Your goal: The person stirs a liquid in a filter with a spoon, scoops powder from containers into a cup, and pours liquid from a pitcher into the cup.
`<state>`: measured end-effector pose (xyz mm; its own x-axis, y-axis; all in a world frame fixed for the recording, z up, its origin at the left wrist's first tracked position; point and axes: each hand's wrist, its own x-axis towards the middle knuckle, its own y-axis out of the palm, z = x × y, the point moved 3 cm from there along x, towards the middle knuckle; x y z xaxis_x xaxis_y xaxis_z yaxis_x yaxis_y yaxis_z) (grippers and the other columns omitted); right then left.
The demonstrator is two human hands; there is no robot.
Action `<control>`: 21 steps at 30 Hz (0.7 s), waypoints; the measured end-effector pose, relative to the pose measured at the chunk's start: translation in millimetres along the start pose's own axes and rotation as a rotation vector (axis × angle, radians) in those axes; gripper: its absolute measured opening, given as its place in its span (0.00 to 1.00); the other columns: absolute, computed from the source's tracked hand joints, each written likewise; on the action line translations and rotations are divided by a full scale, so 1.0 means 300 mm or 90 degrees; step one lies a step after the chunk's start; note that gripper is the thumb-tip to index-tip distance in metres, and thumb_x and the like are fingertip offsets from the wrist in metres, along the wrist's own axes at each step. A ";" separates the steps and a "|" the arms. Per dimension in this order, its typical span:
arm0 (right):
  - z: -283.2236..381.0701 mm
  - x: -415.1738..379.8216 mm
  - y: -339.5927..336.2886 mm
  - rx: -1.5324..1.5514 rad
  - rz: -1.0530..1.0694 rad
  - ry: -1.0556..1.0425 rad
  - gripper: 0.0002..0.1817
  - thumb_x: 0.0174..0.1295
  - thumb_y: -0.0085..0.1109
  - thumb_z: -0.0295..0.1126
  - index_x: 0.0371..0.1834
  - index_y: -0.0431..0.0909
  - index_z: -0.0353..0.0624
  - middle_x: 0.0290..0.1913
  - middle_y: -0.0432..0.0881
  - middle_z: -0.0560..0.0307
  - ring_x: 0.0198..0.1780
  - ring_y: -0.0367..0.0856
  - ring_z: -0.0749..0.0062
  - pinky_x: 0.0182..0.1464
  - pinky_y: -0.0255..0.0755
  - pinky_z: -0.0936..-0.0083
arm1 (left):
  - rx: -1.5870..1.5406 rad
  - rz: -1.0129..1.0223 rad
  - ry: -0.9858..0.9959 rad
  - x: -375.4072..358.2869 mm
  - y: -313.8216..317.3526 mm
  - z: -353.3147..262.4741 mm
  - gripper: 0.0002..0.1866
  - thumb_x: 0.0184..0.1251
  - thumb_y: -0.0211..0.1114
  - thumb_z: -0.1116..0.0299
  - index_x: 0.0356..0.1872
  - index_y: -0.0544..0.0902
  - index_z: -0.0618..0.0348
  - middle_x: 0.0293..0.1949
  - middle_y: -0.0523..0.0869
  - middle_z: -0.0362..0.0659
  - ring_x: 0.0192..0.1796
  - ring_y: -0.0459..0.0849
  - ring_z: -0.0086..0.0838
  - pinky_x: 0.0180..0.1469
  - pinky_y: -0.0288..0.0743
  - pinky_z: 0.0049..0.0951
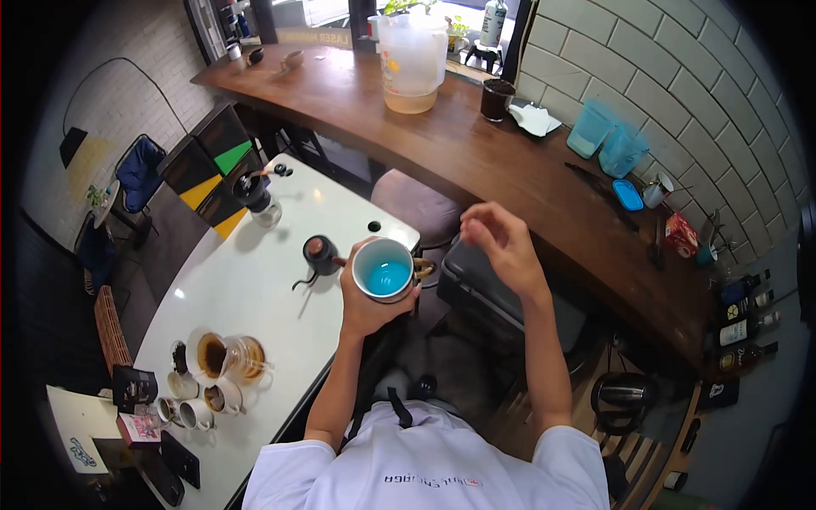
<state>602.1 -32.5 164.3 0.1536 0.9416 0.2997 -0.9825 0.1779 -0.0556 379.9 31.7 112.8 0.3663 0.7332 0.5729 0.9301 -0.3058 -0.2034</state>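
Note:
My left hand is wrapped round a wide cup with a pale rim, a blue inside and a brown handle on its right side. The cup is held upright near the right edge of the white table. Off to the right, my right hand is raised between the cup and the wooden counter, its fingers curled loosely and apart, holding nothing. Just left of the cup, a small black gooseneck kettle stands on the white table.
A coffee grinder, a glass dripper and several cups stand on the white table. The wooden counter bears a large pitcher, blue containers and bottles. An electric kettle is at lower right.

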 end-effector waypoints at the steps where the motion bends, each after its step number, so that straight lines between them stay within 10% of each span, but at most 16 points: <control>1: -0.015 0.062 -0.028 0.000 -0.046 -0.014 0.09 0.72 0.61 0.31 0.47 0.79 0.35 0.39 0.81 0.61 0.42 0.79 0.82 0.47 0.73 0.83 | -0.015 -0.019 0.001 0.042 0.014 0.003 0.34 0.37 0.84 0.68 0.50 0.80 0.67 0.49 0.83 0.47 0.49 0.84 0.32 0.56 0.77 0.31; 17: -0.185 1.117 -0.230 -0.401 -0.357 -0.140 0.35 0.65 0.66 0.54 0.56 0.78 0.28 0.51 0.82 0.37 0.55 0.83 0.54 0.55 0.78 0.59 | -0.097 -0.066 -0.101 0.513 0.227 0.380 0.36 0.38 0.85 0.72 0.52 0.75 0.63 0.41 0.85 0.43 0.45 0.84 0.27 0.52 0.78 0.29; 21: -0.206 1.219 -0.197 -0.050 -0.231 -0.056 0.28 0.67 0.64 0.56 0.45 0.82 0.36 0.36 0.84 0.57 0.36 0.82 0.75 0.41 0.76 0.74 | -0.076 -0.087 -0.128 0.557 0.228 0.430 0.33 0.38 0.84 0.74 0.49 0.76 0.62 0.40 0.84 0.42 0.43 0.83 0.27 0.51 0.78 0.29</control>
<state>723.0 319.1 218.4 0.4773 0.7855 0.3939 -0.8541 0.5200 -0.0022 508.2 211.8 92.1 0.2464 0.8750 0.4168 0.9660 -0.2564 -0.0328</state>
